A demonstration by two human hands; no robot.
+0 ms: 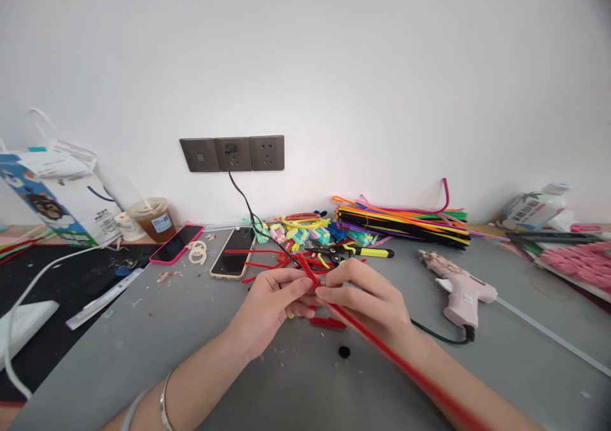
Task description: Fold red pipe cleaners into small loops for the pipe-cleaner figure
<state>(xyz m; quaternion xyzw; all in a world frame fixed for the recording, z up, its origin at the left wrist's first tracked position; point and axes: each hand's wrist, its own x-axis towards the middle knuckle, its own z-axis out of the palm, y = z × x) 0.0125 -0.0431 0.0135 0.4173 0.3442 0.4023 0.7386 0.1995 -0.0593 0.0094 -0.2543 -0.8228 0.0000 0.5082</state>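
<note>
My left hand (pixel 284 294) and my right hand (pixel 365 297) meet over the middle of the grey table. Both pinch a red pipe cleaner (pixel 377 335), close to its folded upper end. Its long tail runs down to the right across my right forearm. Just below my fingers a short red fuzzy piece (pixel 328 323) lies on the table, and nearer to me is a black pom-pom (pixel 344 352). Behind my hands are loose red pipe cleaners (pixel 252 265) and yellow-and-black handled pliers (pixel 372 252). My fingers partly hide the folded end.
A pink glue gun (pixel 463 291) with its cord lies at right. Bundled coloured pipe cleaners (pixel 405 224) lie along the wall. Two phones, one tan-edged (pixel 233 253) and one pink-edged (pixel 177 244), lie left of centre. A lidded drink cup (pixel 155 219) stands behind them.
</note>
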